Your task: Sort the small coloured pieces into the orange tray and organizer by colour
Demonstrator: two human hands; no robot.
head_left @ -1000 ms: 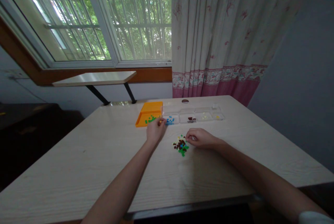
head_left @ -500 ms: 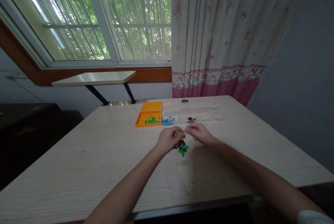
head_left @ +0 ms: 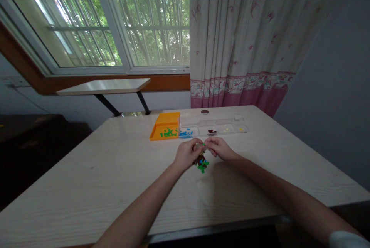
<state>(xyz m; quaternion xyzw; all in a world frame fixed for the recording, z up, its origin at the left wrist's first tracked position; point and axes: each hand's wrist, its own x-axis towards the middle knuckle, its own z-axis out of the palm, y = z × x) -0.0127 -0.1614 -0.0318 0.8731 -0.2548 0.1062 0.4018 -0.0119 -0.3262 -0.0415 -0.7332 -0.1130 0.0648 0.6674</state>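
My left hand is closed on a small assembly of brown, green and blue pieces, which hangs below its fingers above the table. At the top of the assembly, my right hand pinches a tiny green piece, its fingertips nearly touching those of my left hand. Behind my hands, an orange tray holds loose green pieces. Beside it, a clear compartment tray has blue pieces at its left, dark brown pieces in the middle and a few yellow ones at its right.
The pale wooden table spreads under my arms. A small brown disc lies at its back edge. A raised shelf on black legs stands at the back left, below the window. A curtain hangs behind the table.
My right hand has moved slightly left, bringing the green piece closer to my left fingertips. The trays have not moved.
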